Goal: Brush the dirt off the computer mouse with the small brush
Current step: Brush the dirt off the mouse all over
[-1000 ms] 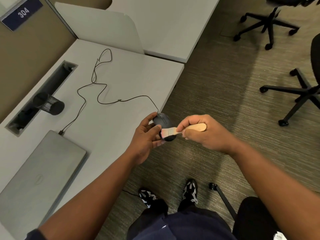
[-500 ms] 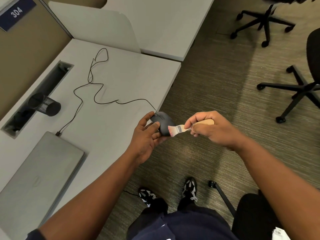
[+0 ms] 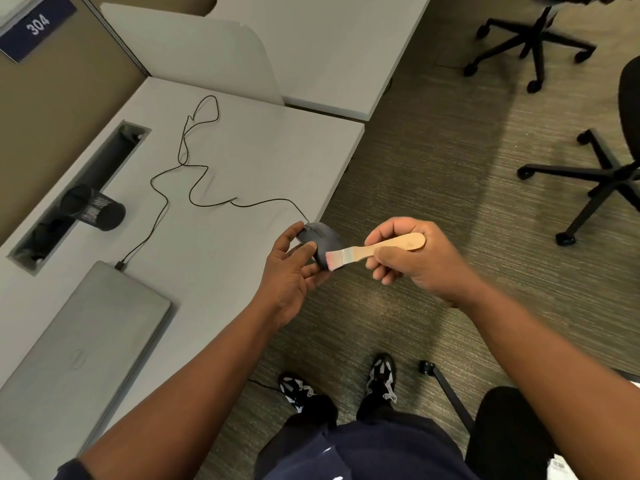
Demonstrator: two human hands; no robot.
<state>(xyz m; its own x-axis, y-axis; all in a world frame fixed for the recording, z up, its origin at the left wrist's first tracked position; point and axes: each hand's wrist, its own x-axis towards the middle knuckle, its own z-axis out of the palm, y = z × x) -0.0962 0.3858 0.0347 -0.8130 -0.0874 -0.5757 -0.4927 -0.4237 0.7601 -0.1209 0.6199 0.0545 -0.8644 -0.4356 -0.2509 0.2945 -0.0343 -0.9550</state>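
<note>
The left hand [image 3: 294, 271] is holding the dark computer mouse [image 3: 322, 242] just off the right edge of the grey worktop [image 3: 242, 161], above the carpeted floor [image 3: 433, 202]. Its fingers [image 3: 306, 249] are curling around the near and left sides of the mouse, with the thumb lying on the upper shell, so the hand is closed on it. The mouse is sitting tilted in that grip, its button end facing the far left.

The right hand [image 3: 412, 261] is gripping the small brush [image 3: 374, 251] by its pale wooden handle, the fingers wrapped shut around the handle, whose rounded end is showing above the knuckles. The brush is lying roughly level, pointing left, and its pinkish bristles are touching the near right side of the mouse.

A thin black cable [image 3: 194, 168] is running from the mouse across the worktop in loose loops toward the far side, then coming back to a plug at the far edge of a closed silver laptop [image 3: 79, 348], which is lying on the near left part of the worktop. A black mesh cup [image 3: 95, 209] is lying on its side beside a long cable slot [image 3: 79, 195] at the left. Office chairs [image 3: 588, 174] are standing on the carpet at the far right. The person's shoes [image 3: 381, 375] are showing below the hands.
</note>
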